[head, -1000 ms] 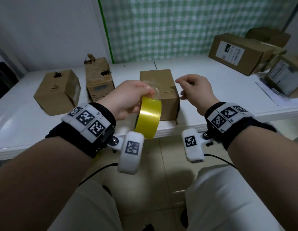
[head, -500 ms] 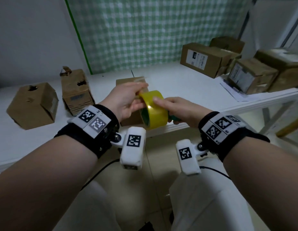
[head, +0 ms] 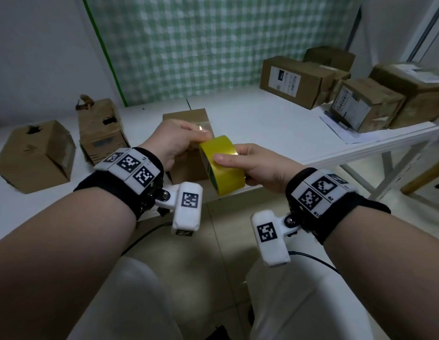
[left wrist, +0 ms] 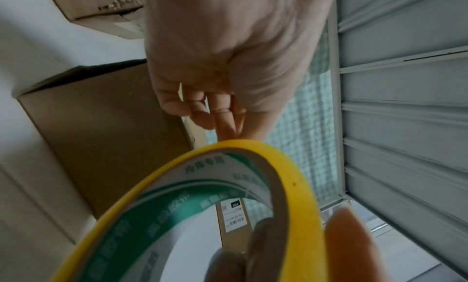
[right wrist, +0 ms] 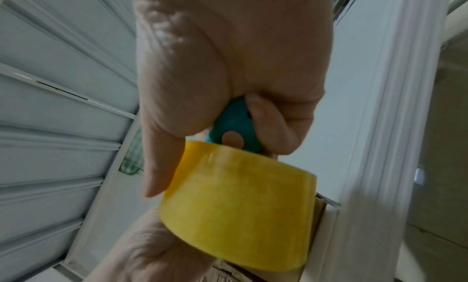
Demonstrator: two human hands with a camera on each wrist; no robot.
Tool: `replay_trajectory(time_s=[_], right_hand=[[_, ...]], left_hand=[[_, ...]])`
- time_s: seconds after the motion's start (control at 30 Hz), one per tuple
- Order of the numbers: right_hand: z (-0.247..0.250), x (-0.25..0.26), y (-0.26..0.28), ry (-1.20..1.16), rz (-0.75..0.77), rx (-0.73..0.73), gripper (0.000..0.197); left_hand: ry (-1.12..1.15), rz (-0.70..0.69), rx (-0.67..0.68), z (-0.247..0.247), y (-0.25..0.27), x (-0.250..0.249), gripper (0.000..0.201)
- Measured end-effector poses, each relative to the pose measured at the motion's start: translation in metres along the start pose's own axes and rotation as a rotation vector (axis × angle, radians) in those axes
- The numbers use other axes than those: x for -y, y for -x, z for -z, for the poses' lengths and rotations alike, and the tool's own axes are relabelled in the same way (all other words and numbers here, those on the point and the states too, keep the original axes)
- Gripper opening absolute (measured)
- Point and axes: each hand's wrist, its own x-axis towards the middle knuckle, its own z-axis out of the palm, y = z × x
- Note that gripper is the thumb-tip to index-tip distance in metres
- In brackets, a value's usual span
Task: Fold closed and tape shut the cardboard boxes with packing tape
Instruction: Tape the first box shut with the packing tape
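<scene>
My right hand [head: 234, 160] grips a yellow roll of packing tape [head: 222, 168] just off the table's front edge, thumb on the outer face. In the right wrist view its curled fingers [right wrist: 266, 114] also hold a small teal cutter [right wrist: 235, 124] against the roll [right wrist: 240, 202]. At the roll's top rim my left hand [head: 196, 139] pinches the shiny loose tape end; the left wrist view shows those fingertips [left wrist: 222, 122] meeting the yellow rim [left wrist: 296, 176]. Right behind the hands a brown cardboard box [head: 189, 119] stands on the white table [head: 262, 123], partly hidden.
Two torn brown boxes [head: 36, 155] [head: 100, 128] stand on the table's left. Several labelled boxes [head: 294, 79] [head: 365, 104] and loose papers [head: 346, 131] crowd the back right. A green checked curtain hangs behind. Below me are my lap and tiled floor.
My right hand came from the box and took the roll. The left hand gave up its grip on the roll and now pinches at the top rim. The view swung right.
</scene>
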Motion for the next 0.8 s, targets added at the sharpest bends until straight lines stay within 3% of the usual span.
replay_trajectory(time_s=[0.07, 0.2, 0.37, 0.8], right_hand=[[-0.001, 0.000, 0.000, -0.022, -0.010, -0.014, 0.029], [-0.004, 0.001, 0.003, -0.015, -0.029, -0.034, 0.019], [-0.004, -0.002, 0.002, -0.070, -0.033, -0.064, 0.024], [-0.017, -0.007, -0.013, -0.067, -0.126, -0.195, 0.029]], left_hand=[[-0.031, 0.001, -0.004, 0.001, -0.004, 0.003, 0.011], [-0.080, -0.106, -0.016, 0.002, -0.010, 0.003, 0.014], [-0.424, -0.329, -0.071, 0.007, -0.022, -0.002, 0.017], [-0.616, -0.387, -0.068, 0.014, -0.051, 0.007, 0.022]])
